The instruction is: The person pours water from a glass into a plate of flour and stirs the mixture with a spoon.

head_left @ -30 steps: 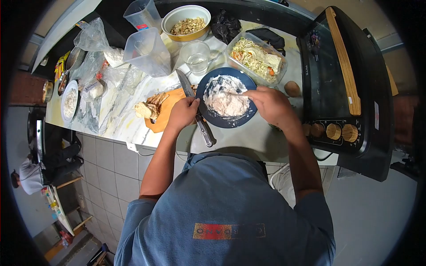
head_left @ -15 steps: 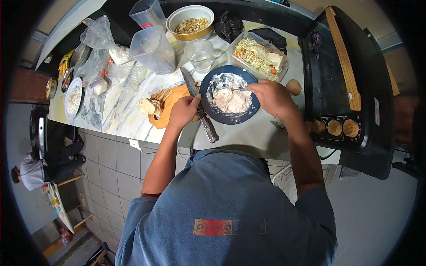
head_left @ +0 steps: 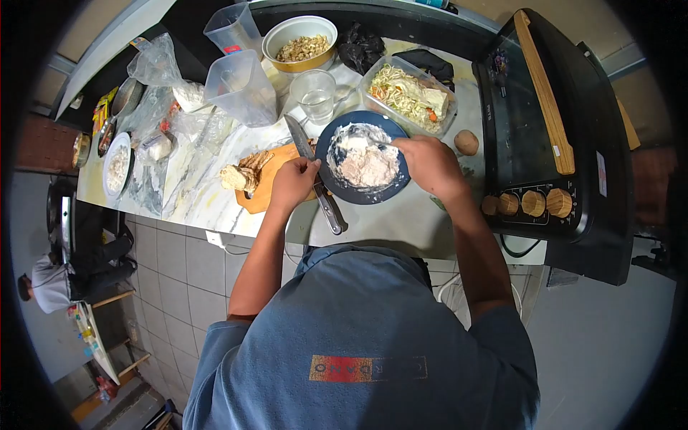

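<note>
My right hand (head_left: 432,166) is closed around the handle of a metal spoon (head_left: 383,144). Its far end sits in a pale, flour-like mixture (head_left: 370,168), so its shape is hidden. The mixture lies on a dark blue plate (head_left: 342,188), with white smears around it. My left hand (head_left: 291,186) is closed with its fingertips at the plate's left rim. Beneath these fingers a large knife (head_left: 327,209) lies lengthwise, partly covered. Further left, a wooden cutting board (head_left: 266,192) carries browned, cut pieces of food (head_left: 244,175).
Behind the plate stand a glass of water (head_left: 315,99), a plastic container (head_left: 241,89), a bowl of chopped pieces (head_left: 301,49) and a tub of shredded vegetables (head_left: 408,97). A black oven (head_left: 552,129) borders the right side, near a round brown item (head_left: 466,142). Another person (head_left: 54,283) is far left.
The spoon and my right hand have shifted slightly, and the mixture is spread differently on the plate. My left hand stays at the rim. The whole view has moved a little.
</note>
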{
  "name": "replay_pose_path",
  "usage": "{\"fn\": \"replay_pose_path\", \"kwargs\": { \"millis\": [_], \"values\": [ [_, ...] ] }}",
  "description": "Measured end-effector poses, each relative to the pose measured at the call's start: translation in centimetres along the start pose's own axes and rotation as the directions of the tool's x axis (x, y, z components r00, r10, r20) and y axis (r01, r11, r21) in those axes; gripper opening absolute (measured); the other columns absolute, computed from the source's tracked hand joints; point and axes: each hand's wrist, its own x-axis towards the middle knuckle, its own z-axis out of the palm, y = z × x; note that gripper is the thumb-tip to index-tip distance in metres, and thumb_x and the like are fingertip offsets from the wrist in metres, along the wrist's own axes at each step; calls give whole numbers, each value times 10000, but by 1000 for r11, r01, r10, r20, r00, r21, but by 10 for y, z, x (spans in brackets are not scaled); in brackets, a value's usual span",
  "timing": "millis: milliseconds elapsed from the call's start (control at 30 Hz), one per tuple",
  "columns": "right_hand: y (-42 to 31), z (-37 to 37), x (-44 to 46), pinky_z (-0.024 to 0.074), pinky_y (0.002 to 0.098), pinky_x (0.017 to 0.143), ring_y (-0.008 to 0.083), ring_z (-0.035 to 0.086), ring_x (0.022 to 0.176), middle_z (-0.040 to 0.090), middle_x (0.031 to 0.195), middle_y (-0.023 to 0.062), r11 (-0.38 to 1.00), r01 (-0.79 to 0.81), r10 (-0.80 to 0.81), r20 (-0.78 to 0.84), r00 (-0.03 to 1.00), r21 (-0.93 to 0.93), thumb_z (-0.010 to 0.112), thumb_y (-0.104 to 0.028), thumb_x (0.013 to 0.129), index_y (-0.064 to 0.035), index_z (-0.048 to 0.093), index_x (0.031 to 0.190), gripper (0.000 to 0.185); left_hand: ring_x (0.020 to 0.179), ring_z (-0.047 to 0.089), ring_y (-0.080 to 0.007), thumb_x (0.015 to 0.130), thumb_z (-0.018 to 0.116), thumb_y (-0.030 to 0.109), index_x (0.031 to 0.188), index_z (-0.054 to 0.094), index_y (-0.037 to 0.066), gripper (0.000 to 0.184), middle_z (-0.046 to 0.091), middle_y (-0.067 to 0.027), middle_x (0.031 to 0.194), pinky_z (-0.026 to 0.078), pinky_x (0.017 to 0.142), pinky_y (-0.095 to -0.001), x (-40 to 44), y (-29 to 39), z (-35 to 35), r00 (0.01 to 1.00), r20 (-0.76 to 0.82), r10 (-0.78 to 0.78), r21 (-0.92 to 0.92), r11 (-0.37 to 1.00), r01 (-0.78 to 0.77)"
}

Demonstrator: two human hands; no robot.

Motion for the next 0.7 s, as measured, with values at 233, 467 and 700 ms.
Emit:
{"fn": "replay_pose_path", "kwargs": {
  "millis": [233,467,700],
  "values": [
    [-1,-19,-5,534,458,783,356,670,908,697,927,145,999,17,-17,-15,1000,34,517,-109,900,-140,735,1049,266,544,577,-233,941,637,343,782,681,2,379,624,-120,612,447,576,-375,2,-6,2,1000,12,6,-53,999,-5],
    [2,-11,6,534,463,757,371,672,864,691,867,172,998,-18,10,-128,992,-61,535,-69,854,-88,726,949,214,551,573,-255,937,638,333,777,660,-4,374,618,-135,622,445,582,-389,5,-8,4,1000,9,22,-52,998,-21],
    [-18,-12,-6,530,471,771,373,668,870,687,879,168,993,69,-70,-6,998,-97,541,-36,814,-95,721,938,226,569,579,-292,935,635,329,789,648,-6,365,606,-150,627,449,591,-405,1,0,1,999,-1,38,24,999,-38]
  ]
}}
